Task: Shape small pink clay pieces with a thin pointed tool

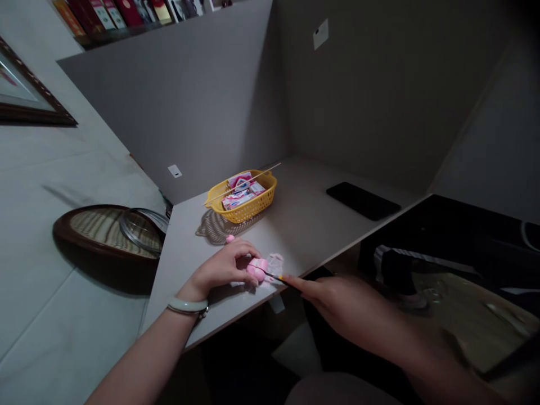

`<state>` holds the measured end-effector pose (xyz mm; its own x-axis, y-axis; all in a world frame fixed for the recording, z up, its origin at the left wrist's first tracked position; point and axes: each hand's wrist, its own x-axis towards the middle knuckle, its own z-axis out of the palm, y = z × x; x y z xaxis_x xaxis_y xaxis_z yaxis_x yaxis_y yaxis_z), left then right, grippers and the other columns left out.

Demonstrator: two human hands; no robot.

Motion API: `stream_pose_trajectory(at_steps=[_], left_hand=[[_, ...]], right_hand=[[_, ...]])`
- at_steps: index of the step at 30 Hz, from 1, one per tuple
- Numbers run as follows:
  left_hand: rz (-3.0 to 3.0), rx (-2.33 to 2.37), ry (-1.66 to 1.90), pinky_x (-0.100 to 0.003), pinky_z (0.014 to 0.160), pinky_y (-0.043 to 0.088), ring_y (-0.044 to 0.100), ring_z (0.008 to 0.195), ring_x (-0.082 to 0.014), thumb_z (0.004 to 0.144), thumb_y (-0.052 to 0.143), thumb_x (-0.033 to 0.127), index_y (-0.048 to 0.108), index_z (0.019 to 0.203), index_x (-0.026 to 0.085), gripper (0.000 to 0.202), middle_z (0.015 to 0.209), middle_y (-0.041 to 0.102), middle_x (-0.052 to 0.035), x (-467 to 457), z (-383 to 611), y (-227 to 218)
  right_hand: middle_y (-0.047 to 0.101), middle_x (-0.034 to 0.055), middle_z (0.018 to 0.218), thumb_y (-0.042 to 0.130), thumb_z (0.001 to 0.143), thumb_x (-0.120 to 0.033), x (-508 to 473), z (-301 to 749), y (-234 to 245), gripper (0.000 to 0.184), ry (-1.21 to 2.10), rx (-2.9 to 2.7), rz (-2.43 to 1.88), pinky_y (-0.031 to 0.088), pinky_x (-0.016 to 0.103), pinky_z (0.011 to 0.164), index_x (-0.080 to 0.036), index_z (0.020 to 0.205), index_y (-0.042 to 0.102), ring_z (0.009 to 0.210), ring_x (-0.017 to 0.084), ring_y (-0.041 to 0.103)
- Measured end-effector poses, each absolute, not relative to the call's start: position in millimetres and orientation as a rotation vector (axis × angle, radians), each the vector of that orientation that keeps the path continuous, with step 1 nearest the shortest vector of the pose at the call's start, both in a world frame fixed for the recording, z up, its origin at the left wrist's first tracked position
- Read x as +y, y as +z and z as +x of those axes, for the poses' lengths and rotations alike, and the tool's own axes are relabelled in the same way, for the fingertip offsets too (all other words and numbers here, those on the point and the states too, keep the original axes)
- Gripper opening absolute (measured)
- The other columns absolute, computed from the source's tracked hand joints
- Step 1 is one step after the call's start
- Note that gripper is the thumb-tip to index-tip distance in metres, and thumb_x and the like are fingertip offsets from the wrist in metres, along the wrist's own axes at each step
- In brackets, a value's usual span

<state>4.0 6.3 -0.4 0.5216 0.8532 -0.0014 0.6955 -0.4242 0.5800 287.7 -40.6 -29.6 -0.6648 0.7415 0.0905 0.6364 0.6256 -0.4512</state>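
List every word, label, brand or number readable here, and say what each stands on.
Nothing can be read with certainty.
Book spines: printing too small and blurred to read.
Pink-and-white packets in the yellow basket: printing too small to read.
White card on the wall: no legible marks.

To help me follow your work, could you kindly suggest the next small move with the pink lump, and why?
Probably press the thin dark stick gently into the pink lump, since its tip touches the lump, the left hand steadies the lump from the side, and the right hand holds the stick.
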Motion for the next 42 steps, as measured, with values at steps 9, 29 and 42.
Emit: stream_pose_trajectory(at_steps=[9, 29, 42], left_hand=[[2.261, 1.261, 0.385, -0.033, 0.087, 0.043, 0.057, 0.095, -0.0213, 0.065, 0.088, 0.036, 0.071, 0.097, 0.021, 0.039, 0.099, 0.068, -0.0016, 2, 7, 2], [2.226, 1.254, 0.428, -0.031, 0.082, 0.042, 0.056, 0.093, -0.0212, 0.067, 0.086, 0.036, 0.071, 0.095, 0.019, 0.036, 0.096, 0.067, -0.0026, 1, 8, 4], [2.227, 1.25, 0.413, -0.033, 0.084, 0.044, 0.057, 0.094, -0.0216, 0.068, 0.084, 0.041, 0.07, 0.096, 0.02, 0.037, 0.098, 0.067, -0.0034, 3, 6, 2]], right_hand=[[0.078, 0.0007, 0.103, 0.048, 0.092, -0.01, -40, 294, -28, 0.06, 0.616, -2.571, -1.066, 0.043, 0.025, 0.064, -0.041, 0.143, 0.052, 0.081, 0.018, 0.073], [0.077, 0.0041, 0.085, 0.047, 0.088, -0.004, -42, 273, -24, 0.067, 0.359, -2.636, -1.106, 0.037, 0.026, 0.056, -0.033, 0.149, 0.048, 0.069, 0.02, 0.071], [0.078, 0.0055, 0.092, 0.045, 0.087, -0.003, -43, 270, -31, 0.069, 0.417, -2.603, -1.097, 0.041, 0.026, 0.059, -0.03, 0.15, 0.046, 0.071, 0.019, 0.071]])
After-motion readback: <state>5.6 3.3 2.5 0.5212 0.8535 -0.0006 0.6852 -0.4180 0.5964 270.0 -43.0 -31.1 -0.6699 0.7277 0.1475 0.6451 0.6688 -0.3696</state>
